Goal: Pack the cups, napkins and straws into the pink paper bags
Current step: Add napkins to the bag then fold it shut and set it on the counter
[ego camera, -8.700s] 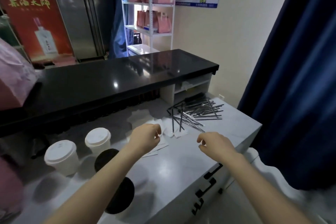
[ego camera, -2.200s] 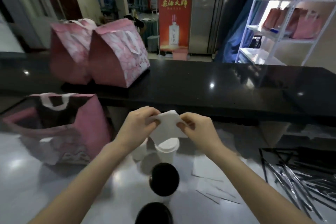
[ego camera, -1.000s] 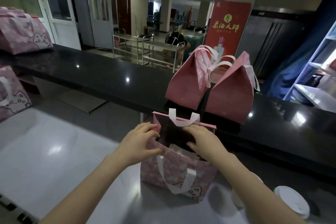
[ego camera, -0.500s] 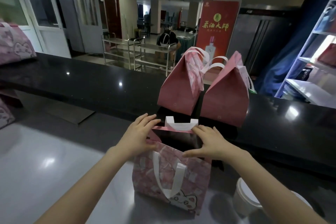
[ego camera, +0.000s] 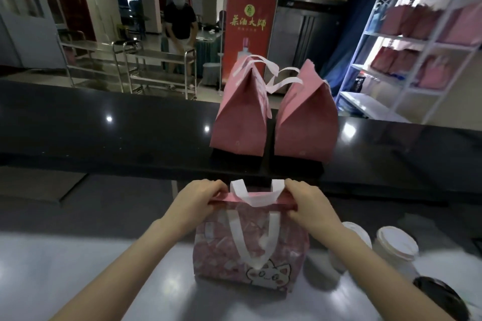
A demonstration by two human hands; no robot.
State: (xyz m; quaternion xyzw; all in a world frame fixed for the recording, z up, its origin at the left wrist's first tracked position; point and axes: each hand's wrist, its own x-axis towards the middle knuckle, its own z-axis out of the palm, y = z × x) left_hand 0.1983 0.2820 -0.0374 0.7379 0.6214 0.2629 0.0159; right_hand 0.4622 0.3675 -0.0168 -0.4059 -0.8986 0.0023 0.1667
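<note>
A pink paper bag (ego camera: pixel 250 247) with a cat print and white handles stands on the white worktop (ego camera: pixel 78 276) in front of me. Its top edges are pressed together. My left hand (ego camera: pixel 198 198) pinches the top edge at its left end. My right hand (ego camera: pixel 307 200) pinches the same edge at its right end. Two white-lidded cups (ego camera: pixel 396 245) stand to the right of the bag, one partly behind my right forearm. A black-lidded cup (ego camera: pixel 440 294) sits at the lower right. What is inside the bag is hidden.
Two closed pink bags (ego camera: pixel 273 117) stand on the raised black counter (ego camera: pixel 104 125) behind the worktop. A white shelf rack (ego camera: pixel 422 60) at the right holds more pink bags. A person (ego camera: pixel 180 23) stands by metal carts beyond the counter.
The bag's mouth was open with my hands at its rim. Now both hands pinch the top edges together and the mouth is closed. The view has shifted left to the bag.
</note>
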